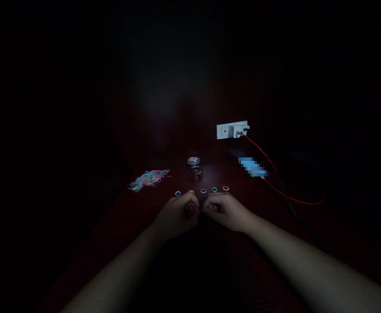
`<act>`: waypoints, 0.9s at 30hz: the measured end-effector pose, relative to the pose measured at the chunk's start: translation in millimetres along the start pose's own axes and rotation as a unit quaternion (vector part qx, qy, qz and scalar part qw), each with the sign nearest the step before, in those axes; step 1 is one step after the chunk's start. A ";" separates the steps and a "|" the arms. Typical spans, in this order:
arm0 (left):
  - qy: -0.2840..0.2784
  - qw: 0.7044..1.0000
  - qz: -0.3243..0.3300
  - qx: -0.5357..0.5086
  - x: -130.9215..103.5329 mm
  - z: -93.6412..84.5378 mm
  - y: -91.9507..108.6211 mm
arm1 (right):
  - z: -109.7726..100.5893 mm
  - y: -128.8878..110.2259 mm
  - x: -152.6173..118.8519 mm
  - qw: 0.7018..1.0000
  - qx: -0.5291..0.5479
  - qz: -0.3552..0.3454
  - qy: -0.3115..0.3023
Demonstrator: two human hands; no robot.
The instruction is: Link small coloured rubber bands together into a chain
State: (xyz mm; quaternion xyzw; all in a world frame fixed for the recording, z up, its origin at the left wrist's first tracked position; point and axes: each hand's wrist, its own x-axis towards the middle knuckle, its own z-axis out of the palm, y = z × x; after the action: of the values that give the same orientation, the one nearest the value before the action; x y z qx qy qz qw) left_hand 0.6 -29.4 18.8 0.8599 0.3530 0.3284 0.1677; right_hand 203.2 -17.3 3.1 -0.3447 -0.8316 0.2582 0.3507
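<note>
Low over the dark table, my left hand (181, 214) and my right hand (225, 210) meet almost fingertip to fingertip. Both are closed in a pinch; whatever sits between the fingertips is too small and dark to make out. Just beyond them lies a row of small hair ties: a blue one (178, 193), a yellow one (191, 191) partly behind my left hand, a pink one (203, 191), a green one (214, 189) and an orange one (225, 188). A loose pile of pastel hair ties (149, 179) lies to the left.
A small clear jar (195, 167) with a lid stands behind the row. At right, a pixelated blue phone-like slab (252, 167) joins a red cable (288, 198). The cable runs up to a white wall socket (232, 130). A dark cord crosses there too.
</note>
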 end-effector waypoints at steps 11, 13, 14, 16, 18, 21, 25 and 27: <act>-0.016 1.000 -0.008 -0.001 -0.2 -2.5 -0.9 | -0.8 -0.8 -0.5 1.000 0.011 -0.013 -0.003; -0.019 1.000 -0.003 -0.004 0.0 -3.0 -0.2 | -0.6 -0.1 -0.6 1.000 0.011 -0.001 -0.007; -0.017 1.000 0.003 -0.003 0.1 -3.0 -0.2 | -0.6 0.0 -0.7 1.000 0.010 0.002 -0.008; -0.009 1.000 0.015 0.008 0.2 -2.7 -0.6 | -0.9 -0.3 -0.9 1.000 0.007 0.001 -0.003; 0.000 1.000 0.023 0.021 0.2 -2.3 -0.9 | -1.1 -0.9 -0.9 1.000 0.008 -0.003 0.003; 0.002 0.999 0.031 0.027 0.0 -2.4 -0.6 | -1.2 -1.1 -0.6 1.000 0.007 -0.009 0.011; 0.012 0.998 0.043 0.033 0.0 -3.3 0.1 | -1.0 -1.4 0.6 1.000 0.002 -0.021 0.019; 0.014 0.998 0.048 0.031 0.0 -3.3 -0.5 | -1.3 -2.1 1.3 0.999 0.006 -0.026 0.024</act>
State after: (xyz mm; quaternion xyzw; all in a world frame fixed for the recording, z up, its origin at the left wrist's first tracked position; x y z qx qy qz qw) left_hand -1.9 -28.9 20.9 0.8758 0.3235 0.3375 0.1202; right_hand 202.7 -17.4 5.9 -0.3272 -0.8299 0.2458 0.3792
